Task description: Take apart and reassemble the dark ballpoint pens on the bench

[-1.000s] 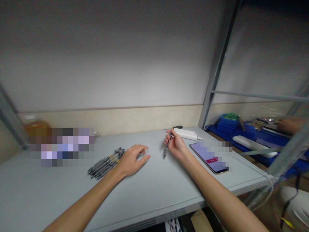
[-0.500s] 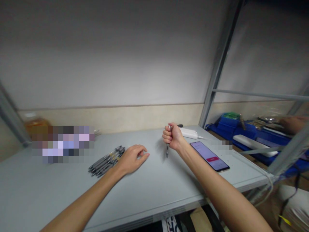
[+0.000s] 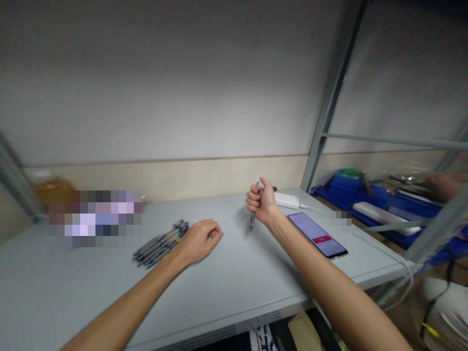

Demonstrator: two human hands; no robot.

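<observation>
My right hand point(image 3: 261, 201) is closed in a fist around a clear-barrelled pen point(image 3: 252, 222), held upright with its tip pointing down at the table. The pen's upper end pokes out beside the raised thumb. My left hand point(image 3: 201, 241) rests on the table, fingers curled in towards the thumb, and nothing shows between them. Just left of it lies a pile of similar pens point(image 3: 156, 247), side by side at a slant; the hand hides the pile's right edge.
A phone point(image 3: 318, 235) with a lit screen lies right of my right forearm. Behind it sits a white power strip point(image 3: 287, 201) with a cable. Blurred-out items point(image 3: 98, 217) stand at the left. A metal post point(image 3: 327, 107) rises at the table's right; beyond it are blue trays point(image 3: 341, 187) and another person's hand point(image 3: 446, 186).
My right thumb has lifted off the pen's top end, and the pen sits slightly higher in the fist. My left thumb has drawn in closer to the fingers.
</observation>
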